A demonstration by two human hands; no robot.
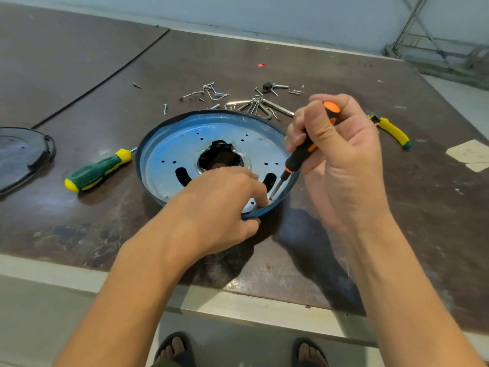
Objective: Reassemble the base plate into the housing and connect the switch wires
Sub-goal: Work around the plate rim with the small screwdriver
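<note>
Two hands | left hand (222, 207) pinches blue dish (140, 157) to steady it | right hand (341, 160) grips screwdriver (296, 157), tip on plate (169, 152)

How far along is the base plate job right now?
Done: the base plate sits inside the housing, with screw heads showing at three edge spots. In hand: the right hand grips the orange screwdriver, tip down at the near-right edge, where the left hand grips the housing's rim. Left: switch wires, none visible; loose screws lie behind.
</note>
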